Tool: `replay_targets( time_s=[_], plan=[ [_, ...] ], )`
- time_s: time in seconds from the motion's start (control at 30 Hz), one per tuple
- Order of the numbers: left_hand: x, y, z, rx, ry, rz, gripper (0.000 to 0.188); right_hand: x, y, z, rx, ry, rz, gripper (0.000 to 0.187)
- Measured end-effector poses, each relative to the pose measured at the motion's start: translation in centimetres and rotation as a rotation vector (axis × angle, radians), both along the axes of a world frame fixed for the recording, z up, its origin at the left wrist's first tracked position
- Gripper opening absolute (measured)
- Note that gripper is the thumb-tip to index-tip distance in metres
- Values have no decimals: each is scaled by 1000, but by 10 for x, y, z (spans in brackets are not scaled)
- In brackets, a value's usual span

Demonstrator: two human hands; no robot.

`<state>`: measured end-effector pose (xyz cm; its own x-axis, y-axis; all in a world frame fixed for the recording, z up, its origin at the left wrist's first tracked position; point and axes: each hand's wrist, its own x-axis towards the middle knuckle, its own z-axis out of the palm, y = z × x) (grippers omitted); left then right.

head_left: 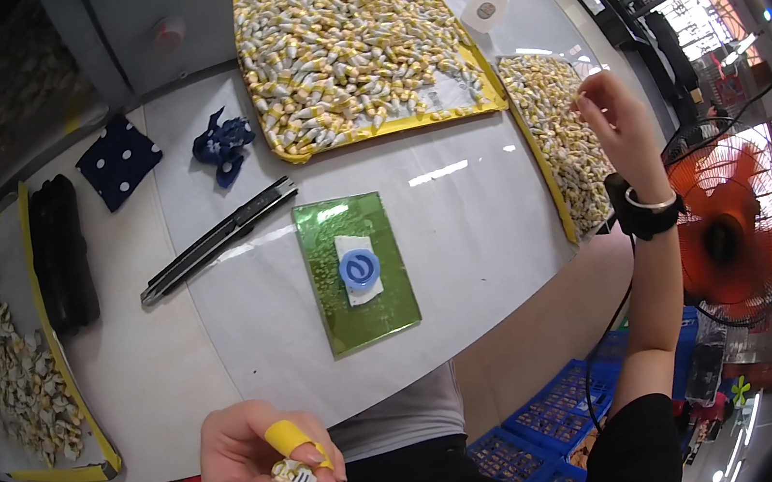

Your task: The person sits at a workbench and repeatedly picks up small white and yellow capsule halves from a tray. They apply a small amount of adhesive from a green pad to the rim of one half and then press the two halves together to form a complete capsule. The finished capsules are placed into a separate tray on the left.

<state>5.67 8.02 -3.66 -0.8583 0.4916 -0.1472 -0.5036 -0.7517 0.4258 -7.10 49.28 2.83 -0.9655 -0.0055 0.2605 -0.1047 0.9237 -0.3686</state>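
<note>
At the lower edge, my left hand (263,452) pinches a small cream-coloured moulded piece (292,476) with dark stripes on its white end. Yellow tape wraps one finger of that hand. My right hand (621,117) is raised over a tray of small cream-and-yellow pieces (556,136) at the right. Its fingers are loosely curled and apart, and nothing shows between them. On the table between the hands lies a green plate (366,326). A white pad (357,243) with a round blue disc (360,270) rests on it.
A large yellow-edged tray (391,127) of similar pieces fills the back. Another tray (104,467) stands left, beside a black padded bar (63,254). Dotted navy cloths (120,163), a long black tool (218,241), a white bottle (485,9), blue crates (550,414) and an orange fan (731,230) are around.
</note>
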Motion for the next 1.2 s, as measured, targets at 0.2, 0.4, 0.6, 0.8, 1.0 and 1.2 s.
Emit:
replay_targets(
  time_s=[0.2,0.4,0.6,0.8,1.0,1.2],
  plan=[
    [0,5,-2,-10,38,39,39,32,-113,20,-90,-85,512,20],
    [4,7,-1,-34,78,49,38,27,-162,-11,-17,-34,869,14],
    [9,1,-2,-102,90,95,40,17,-173,-23,225,5,978,11],
    [7,1,-2,-93,75,88,46,21,-182,-29,210,35,1016,12],
    [8,8,3,-228,159,217,44,27,-179,-32,114,87,915,13],
    [9,10,-4,-675,525,404,40,57,-188,-11,-466,-59,762,17]
  ],
)
